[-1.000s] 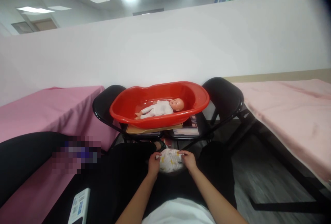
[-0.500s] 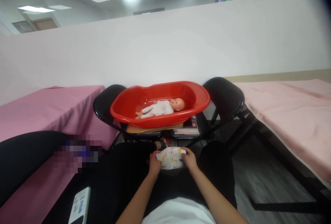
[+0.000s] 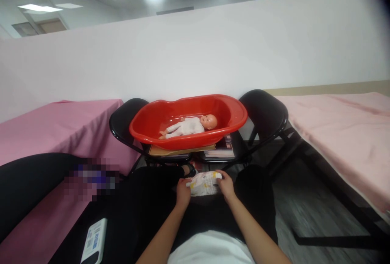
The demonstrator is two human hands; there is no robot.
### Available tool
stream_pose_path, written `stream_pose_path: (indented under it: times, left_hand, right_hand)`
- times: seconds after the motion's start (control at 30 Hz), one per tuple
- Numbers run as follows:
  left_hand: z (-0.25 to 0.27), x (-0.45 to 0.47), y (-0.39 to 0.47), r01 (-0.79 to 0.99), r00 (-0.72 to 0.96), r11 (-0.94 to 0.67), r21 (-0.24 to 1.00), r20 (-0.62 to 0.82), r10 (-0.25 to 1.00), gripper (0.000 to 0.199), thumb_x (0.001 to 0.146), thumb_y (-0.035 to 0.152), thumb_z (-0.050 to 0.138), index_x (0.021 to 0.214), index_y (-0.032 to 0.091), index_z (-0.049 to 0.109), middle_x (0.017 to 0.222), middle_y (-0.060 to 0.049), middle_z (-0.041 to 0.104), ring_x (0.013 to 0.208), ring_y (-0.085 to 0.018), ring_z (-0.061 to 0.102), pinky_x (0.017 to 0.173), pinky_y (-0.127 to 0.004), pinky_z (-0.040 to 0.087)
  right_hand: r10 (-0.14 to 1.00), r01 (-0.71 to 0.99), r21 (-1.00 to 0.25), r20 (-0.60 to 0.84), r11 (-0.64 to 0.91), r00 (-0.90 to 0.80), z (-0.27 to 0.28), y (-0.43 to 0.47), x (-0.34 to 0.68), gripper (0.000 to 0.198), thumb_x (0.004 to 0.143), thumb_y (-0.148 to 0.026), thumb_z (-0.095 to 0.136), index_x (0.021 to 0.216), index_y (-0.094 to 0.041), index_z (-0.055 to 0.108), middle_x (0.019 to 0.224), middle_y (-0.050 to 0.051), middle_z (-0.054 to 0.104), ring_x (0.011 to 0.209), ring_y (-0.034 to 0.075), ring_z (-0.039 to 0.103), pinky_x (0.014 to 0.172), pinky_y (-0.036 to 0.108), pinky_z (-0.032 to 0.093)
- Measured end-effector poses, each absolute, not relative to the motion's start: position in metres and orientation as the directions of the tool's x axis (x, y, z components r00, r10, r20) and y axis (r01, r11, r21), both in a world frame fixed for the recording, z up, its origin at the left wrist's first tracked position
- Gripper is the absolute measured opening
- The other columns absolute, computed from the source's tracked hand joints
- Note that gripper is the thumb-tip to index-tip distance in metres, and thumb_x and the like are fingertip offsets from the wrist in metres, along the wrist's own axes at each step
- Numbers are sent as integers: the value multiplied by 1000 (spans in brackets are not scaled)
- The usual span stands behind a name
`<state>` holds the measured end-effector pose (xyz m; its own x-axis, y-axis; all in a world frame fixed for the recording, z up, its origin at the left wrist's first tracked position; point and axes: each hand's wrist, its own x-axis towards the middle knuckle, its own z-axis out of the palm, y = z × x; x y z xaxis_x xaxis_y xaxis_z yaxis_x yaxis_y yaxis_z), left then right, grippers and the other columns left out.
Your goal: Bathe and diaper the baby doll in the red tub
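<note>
Between my hands, above my lap, is a small crinkled white gauze cloth (image 3: 204, 184) with a yellow print. My left hand (image 3: 183, 191) grips its left edge, and my right hand (image 3: 226, 184) pinches the right edge between thumb and fingers. Beyond the cloth, a red baby bathtub (image 3: 152, 139) stands on black chairs. A baby doll (image 3: 190, 126) in white clothing lies on its back inside the tub, head to the right; neither hand touches it.
Papers and a brown envelope (image 3: 170, 152) lie under the tub. Black chair backs (image 3: 264, 113) flank it. A pink-covered table (image 3: 76, 130) is at left, a paler pink-covered surface (image 3: 344, 134) at right. A white phone-like device (image 3: 95, 241) rests at lower left.
The cloth and both hands have shifted slightly right and up, and the cloth's right side sits a little higher. Both hands keep their hold; the doll and tub stay put.
</note>
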<state>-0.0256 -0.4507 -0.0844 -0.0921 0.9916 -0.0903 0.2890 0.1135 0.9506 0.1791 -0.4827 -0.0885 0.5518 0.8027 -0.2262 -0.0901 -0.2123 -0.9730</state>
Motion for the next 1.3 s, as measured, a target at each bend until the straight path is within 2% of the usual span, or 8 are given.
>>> stream_pose_path:
  times: [0.1, 0.23, 0.37, 0.63, 0.93, 1.07, 1.23, 1.3]
  left_hand:
    - [-84, -25, -452, 417, -46, 47, 908, -31, 998, 34, 55, -6, 52, 72, 15, 73, 81, -7, 58, 81, -20, 58, 83, -32, 45]
    - [-93, -28, -452, 481, -22, 19, 876, -9, 1000, 38, 56, -6, 51, 78, 16, 72, 84, -6, 58, 82, -19, 57, 85, -30, 43]
    - [-99, -30, -451, 529, 23, 4, 848, -19, 1000, 34, 64, -2, 51, 81, 19, 71, 83, -4, 58, 82, -18, 56, 83, -29, 41]
    - [-103, -30, -451, 492, 83, -49, 869, 10, 996, 26, 72, 5, 50, 86, 19, 66, 87, -5, 61, 86, -19, 57, 82, -29, 41]
    - [-102, -30, -450, 437, 60, -10, 899, -18, 998, 31, 78, 8, 45, 91, 17, 72, 90, -8, 57, 87, -20, 57, 84, -32, 43]
    - [-105, -30, -448, 451, 51, 12, 892, -39, 998, 30, 76, 7, 48, 94, 14, 71, 94, -9, 57, 89, -20, 58, 87, -31, 43]
    - [-103, -29, -450, 523, 71, 9, 852, -55, 996, 47, 61, -5, 49, 103, 9, 67, 98, -9, 55, 91, -18, 56, 89, -26, 43]
    - [-102, -29, -450, 543, 79, 1, 840, -52, 996, 45, 62, -6, 48, 100, 10, 67, 97, -8, 56, 91, -17, 56, 89, -26, 43]
  right_hand:
    - [796, -78, -974, -217, -211, 565, -92, -482, 185, 49, 50, -15, 50, 94, -13, 70, 85, 6, 71, 73, 20, 63, 65, 26, 49]
    - [786, -64, -975, -211, -215, 581, -101, -480, 192, 52, 52, -17, 50, 99, -13, 69, 86, 6, 71, 71, 20, 63, 63, 25, 48]
    - [797, -49, -980, -185, -192, 575, -104, -478, 198, 51, 53, -19, 51, 101, -13, 69, 85, 5, 70, 68, 18, 61, 62, 25, 47]
    - [798, -34, -977, -193, -211, 572, -105, -478, 209, 51, 53, -19, 51, 101, -13, 68, 86, 5, 70, 68, 18, 61, 62, 26, 46]
    - [827, 160, -967, -78, -199, 557, -102, -479, 217, 41, 57, -21, 51, 93, -16, 70, 92, 6, 70, 82, 22, 62, 81, 32, 46]
    - [837, 223, -957, -35, -186, 546, -104, -480, 217, 37, 59, -23, 52, 91, -17, 70, 90, 5, 69, 81, 22, 61, 81, 31, 46]
    - [840, 237, -945, -66, -226, 539, -107, -479, 217, 38, 63, -29, 53, 95, -14, 68, 85, 6, 68, 74, 21, 60, 73, 30, 47]
    - [840, 236, -944, -73, -233, 537, -108, -478, 217, 39, 64, -30, 53, 96, -14, 68, 88, 7, 69, 76, 21, 61, 74, 30, 47]
